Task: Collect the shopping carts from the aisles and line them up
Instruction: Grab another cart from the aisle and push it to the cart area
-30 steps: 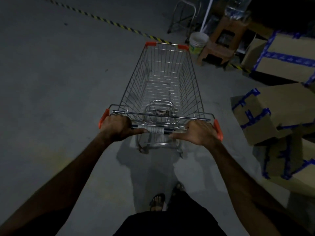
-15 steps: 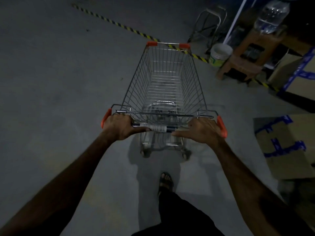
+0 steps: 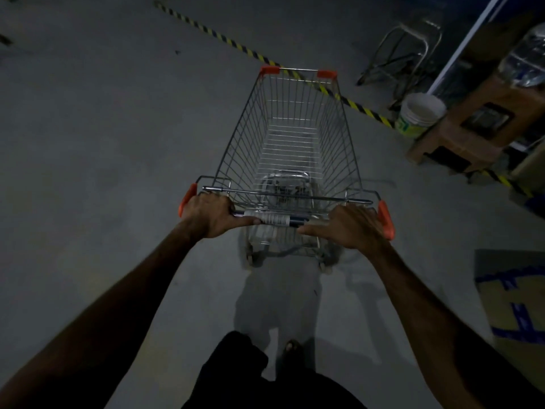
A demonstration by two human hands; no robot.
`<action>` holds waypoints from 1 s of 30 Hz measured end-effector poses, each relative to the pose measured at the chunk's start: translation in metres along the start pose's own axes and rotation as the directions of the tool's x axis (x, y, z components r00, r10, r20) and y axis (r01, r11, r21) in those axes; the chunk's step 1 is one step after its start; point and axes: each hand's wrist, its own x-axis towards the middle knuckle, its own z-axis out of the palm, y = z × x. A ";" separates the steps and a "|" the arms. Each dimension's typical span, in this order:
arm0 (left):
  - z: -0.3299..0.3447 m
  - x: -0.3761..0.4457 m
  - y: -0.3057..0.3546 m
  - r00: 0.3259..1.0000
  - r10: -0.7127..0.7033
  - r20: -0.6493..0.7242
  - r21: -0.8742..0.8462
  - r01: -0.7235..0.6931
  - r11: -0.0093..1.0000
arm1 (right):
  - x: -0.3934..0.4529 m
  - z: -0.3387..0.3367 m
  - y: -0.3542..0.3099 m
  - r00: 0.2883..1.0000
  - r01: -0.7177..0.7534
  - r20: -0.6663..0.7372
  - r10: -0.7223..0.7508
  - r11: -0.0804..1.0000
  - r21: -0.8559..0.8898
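The shopping cart (image 3: 290,149) handle was gripped by both hands, left hand (image 3: 211,215) and right hand (image 3: 355,225), near the striped floor tape (image 3: 224,39).

The cart (image 3: 290,149) stands right in front of you, with your left hand (image 3: 211,215) on the left end of its handle (image 3: 275,221) and your right hand (image 3: 352,227) on the right end. A tape line (image 3: 230,39) runs across the floor (image 3: 103,143) from the far left, under the front of the cart, to the right. Off to the right, a bucket (image 3: 420,115) sits on the floor just beside a stool (image 3: 469,125), a metal frame (image 3: 404,51) stands behind the bucket, and a box (image 3: 519,296) lies on the floor nearer to you.
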 end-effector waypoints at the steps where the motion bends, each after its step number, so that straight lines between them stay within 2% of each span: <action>1: -0.003 0.013 -0.005 1.000 -0.004 0.001 0.003 0.004 1.000 | 0.014 -0.005 -0.002 1.000 -0.001 0.009 0.001 1.000 -0.011; 6: -0.022 0.077 -0.034 0.999 0.037 -0.010 0.024 -0.037 0.999 | 0.082 -0.024 -0.013 1.000 -0.013 0.010 0.013 0.999 -0.031; 10: -0.038 0.136 -0.063 0.997 0.074 -0.011 0.021 -0.073 0.997 | 0.147 -0.032 -0.022 0.997 -0.079 0.013 0.079 0.997 -0.008; 13: -0.054 0.181 -0.085 0.996 0.070 0.049 -0.004 -0.070 0.998 | 0.189 -0.044 -0.034 0.994 -0.109 0.022 0.108 0.993 0.040; 19: -0.082 0.264 -0.116 0.988 0.114 0.106 -0.011 -0.113 0.994 | 0.267 -0.062 -0.050 0.971 -0.238 -0.031 0.236 0.969 -0.067; 24: -0.098 0.336 -0.131 0.987 0.136 0.084 0.029 -0.138 0.990 | 0.334 -0.074 -0.039 0.970 -0.232 -0.079 0.229 0.973 -0.019; 30: -0.122 0.431 -0.137 0.985 0.172 0.033 0.031 -0.173 0.984 | 0.427 -0.103 -0.017 0.971 -0.226 -0.096 0.219 0.972 -0.066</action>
